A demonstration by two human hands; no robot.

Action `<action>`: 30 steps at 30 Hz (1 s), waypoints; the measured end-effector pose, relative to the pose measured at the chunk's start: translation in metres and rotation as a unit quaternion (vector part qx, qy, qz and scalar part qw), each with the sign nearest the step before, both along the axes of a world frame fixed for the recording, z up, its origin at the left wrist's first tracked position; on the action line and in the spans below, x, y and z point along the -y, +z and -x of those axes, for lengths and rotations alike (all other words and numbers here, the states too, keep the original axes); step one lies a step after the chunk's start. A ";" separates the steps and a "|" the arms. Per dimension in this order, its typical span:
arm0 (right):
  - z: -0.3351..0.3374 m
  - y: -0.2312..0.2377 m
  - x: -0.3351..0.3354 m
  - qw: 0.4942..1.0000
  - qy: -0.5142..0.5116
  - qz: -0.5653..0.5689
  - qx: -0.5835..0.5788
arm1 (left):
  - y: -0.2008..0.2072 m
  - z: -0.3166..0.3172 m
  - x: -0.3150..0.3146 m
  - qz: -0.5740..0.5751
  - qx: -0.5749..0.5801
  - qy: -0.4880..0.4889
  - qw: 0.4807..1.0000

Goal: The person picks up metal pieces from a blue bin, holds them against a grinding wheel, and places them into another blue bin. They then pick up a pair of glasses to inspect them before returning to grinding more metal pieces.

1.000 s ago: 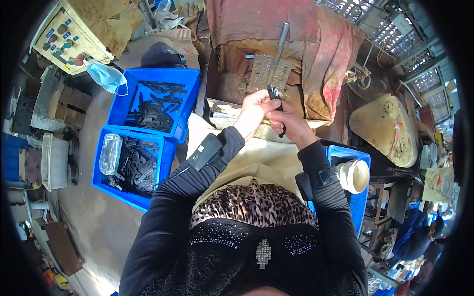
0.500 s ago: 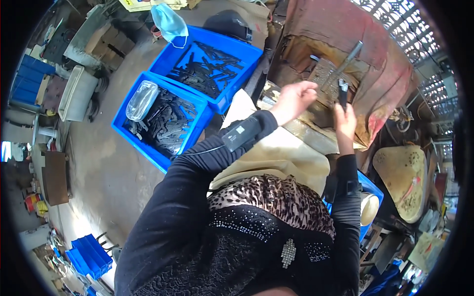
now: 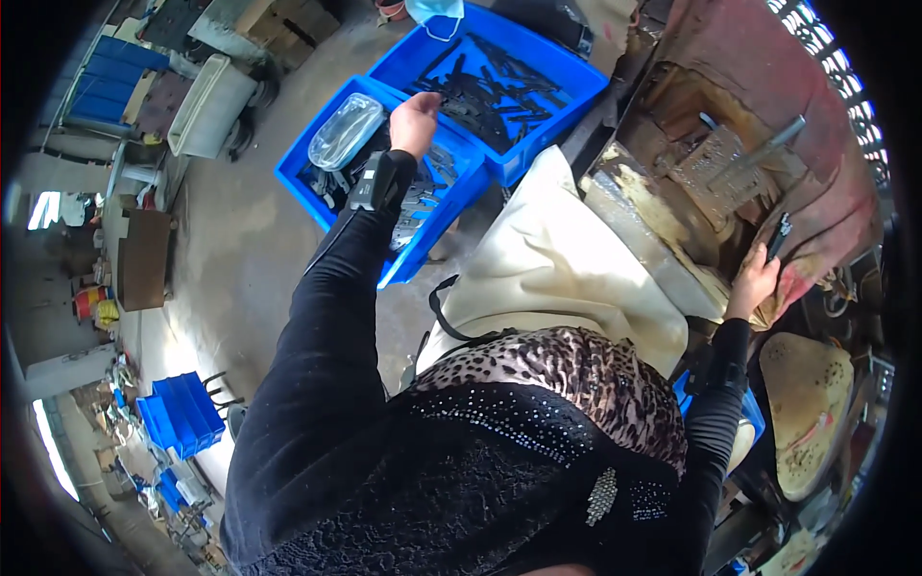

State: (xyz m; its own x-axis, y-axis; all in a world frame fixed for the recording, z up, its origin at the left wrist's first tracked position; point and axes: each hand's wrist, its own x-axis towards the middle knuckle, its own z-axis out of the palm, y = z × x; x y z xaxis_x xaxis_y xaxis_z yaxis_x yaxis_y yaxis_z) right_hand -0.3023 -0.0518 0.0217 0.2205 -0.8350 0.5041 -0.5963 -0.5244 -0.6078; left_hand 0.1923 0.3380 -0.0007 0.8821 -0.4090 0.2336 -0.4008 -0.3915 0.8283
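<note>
Here's the left hand [image 3: 414,127], out above the place where two blue bins meet, its fingers bent inward at the edge of the far bin [image 3: 552,132]. Are they pinching one of the dark strips [image 3: 468,108] lying there? Cannot tell: the fingertips blend into the dark heap behind them.

Over on the other side, the right hand [image 3: 753,286] has its fingers closed around a slim dark piece [image 3: 777,237], which pokes up past the thumb with a pale, shiny end. Its lower part is lost inside the grip, and that shiny end is too small to read. It's up against the reddish cloth [image 3: 816,115] in this view, though touching or apart is hard to call.

Just left of it, a metal rod [image 3: 768,152] slants across a rough plate [image 3: 718,178], the rod's lower end blurring into the brown.

Back at the near bin [image 3: 442,233], the left wrist and sleeve hide part of the load, and a clear plastic container [image 3: 346,132] sits on top. A pale blue mask [image 3: 437,12] is sliced off by the upper edge. Down right, the right forearm covers most of a whitish bucket [image 3: 742,444].
</note>
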 end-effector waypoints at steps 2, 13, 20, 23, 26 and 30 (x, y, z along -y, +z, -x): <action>-0.004 0.003 0.001 0.999 -0.008 -0.028 0.029 | -0.005 -0.008 -0.028 -0.112 0.005 0.031 0.993; 0.009 -0.008 0.004 0.998 0.012 -0.039 0.042 | -0.098 0.021 -0.076 -0.433 0.109 -0.098 0.889; -0.005 0.003 -0.006 0.986 -0.042 -0.117 0.116 | -0.124 0.015 -0.101 -0.463 0.208 -0.121 0.853; 0.001 0.030 -0.012 0.929 0.020 -0.315 0.191 | -0.136 -0.008 -0.099 -0.431 0.151 -0.213 0.864; -0.009 0.042 -0.016 0.857 0.139 -0.408 0.283 | -0.160 -0.045 -0.152 -0.349 0.048 -0.245 0.903; 0.008 0.046 -0.016 0.835 0.138 -0.426 0.321 | -0.151 -0.014 -0.128 -0.348 0.099 -0.213 0.907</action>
State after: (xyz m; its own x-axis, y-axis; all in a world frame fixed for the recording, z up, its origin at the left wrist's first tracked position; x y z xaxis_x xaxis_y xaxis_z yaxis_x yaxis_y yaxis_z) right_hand -0.3104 -0.0354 0.0674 0.3758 -0.9131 -0.1580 0.0678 0.1971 -0.9780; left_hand 0.2067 0.4656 -0.1515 0.5782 -0.8124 -0.0753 -0.7530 -0.5669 0.3341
